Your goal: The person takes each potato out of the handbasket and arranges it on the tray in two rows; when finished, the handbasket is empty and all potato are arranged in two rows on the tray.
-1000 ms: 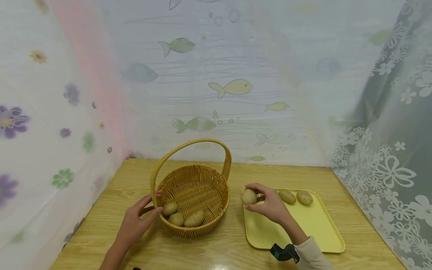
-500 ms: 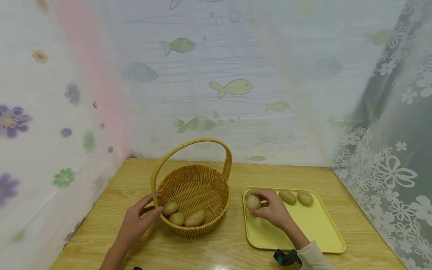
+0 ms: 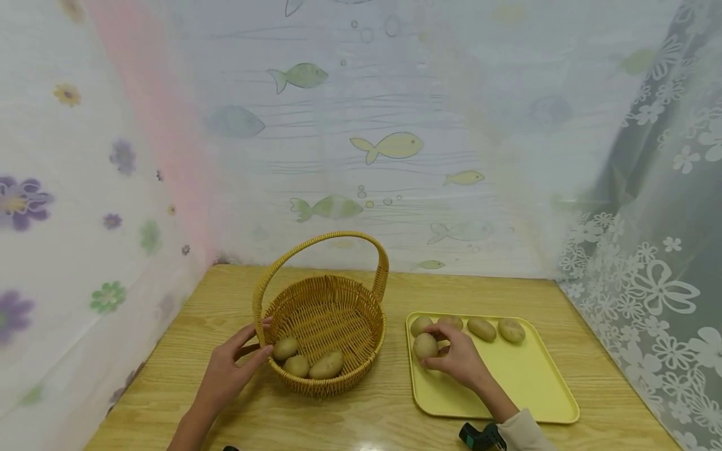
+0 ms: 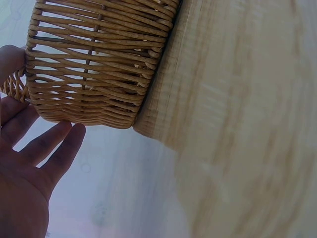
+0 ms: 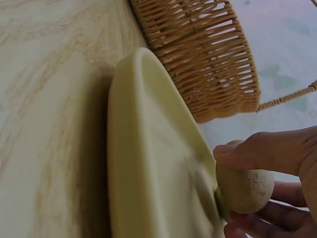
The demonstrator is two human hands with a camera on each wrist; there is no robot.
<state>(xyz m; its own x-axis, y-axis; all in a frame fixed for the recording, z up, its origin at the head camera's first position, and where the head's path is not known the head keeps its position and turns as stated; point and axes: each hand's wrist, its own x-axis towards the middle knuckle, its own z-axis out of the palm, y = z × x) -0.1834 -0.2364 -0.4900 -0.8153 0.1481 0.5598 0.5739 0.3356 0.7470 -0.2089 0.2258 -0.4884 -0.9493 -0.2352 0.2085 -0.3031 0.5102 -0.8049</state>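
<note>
My right hand (image 3: pixel 459 358) pinches a round, pale potato (image 3: pixel 425 346) between thumb and fingers over the left part of a yellow tray (image 3: pixel 524 388). In the right wrist view the same potato (image 5: pixel 245 188) shows close above the tray's surface, the thumb across its top. A wicker basket (image 3: pixel 369 369) with a tall arched handle stands to the left. My left hand (image 3: pixel 225 369) holds its left side at the foot of the handle; in the left wrist view fingertips touch the woven wall (image 4: pixel 99 74). Three potatoes (image 3: pixel 326 364) lie in the basket's near-left part.
Several potatoes (image 3: pixel 482 329) sit in a row along the tray's back edge. Basket and tray stand apart on a wooden table (image 3: pixel 361 419). Patterned curtains (image 3: pixel 389 188) hang close behind the table and at both sides.
My right hand has carried the potato slightly right and nearer, from the tray's left edge to over the tray. Potatoes behind it came into view. The left hand stays on the basket.
</note>
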